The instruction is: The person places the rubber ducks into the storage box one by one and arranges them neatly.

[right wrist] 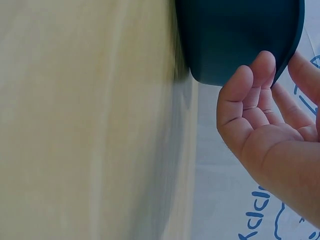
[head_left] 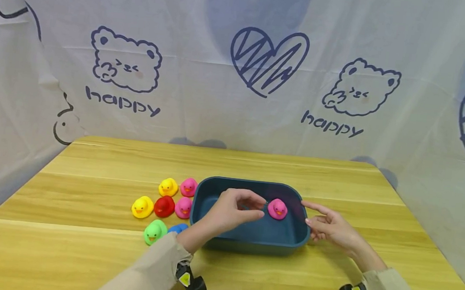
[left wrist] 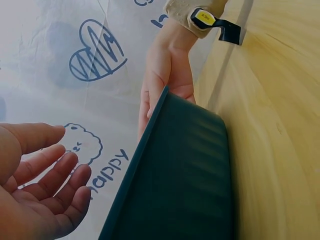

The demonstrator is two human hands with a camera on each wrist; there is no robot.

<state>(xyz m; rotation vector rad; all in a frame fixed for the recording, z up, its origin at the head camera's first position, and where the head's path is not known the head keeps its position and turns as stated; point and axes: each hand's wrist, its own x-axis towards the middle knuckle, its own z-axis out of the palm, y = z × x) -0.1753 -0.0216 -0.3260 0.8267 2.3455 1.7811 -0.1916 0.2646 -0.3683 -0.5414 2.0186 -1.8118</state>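
A pink toy duck point(head_left: 277, 209) is set in the dark blue tub point(head_left: 270, 234), near its right end. Just beside it, the left hand point(head_left: 233, 209) is held over the tub, with thumb and fingers spread and nothing held. The tub's right rim is touched by the right hand point(head_left: 331, 227), its fingers loosely bent and nothing pinched, maybe so the tub is kept still. More toy ducks point(head_left: 164, 206) are grouped on the table point(head_left: 359, 185) by the tub's left end, maybe for easy reach.

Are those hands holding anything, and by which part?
The left hand holds nothing. The right hand touches the tub at its right-end rim; whether it grips cannot be told.
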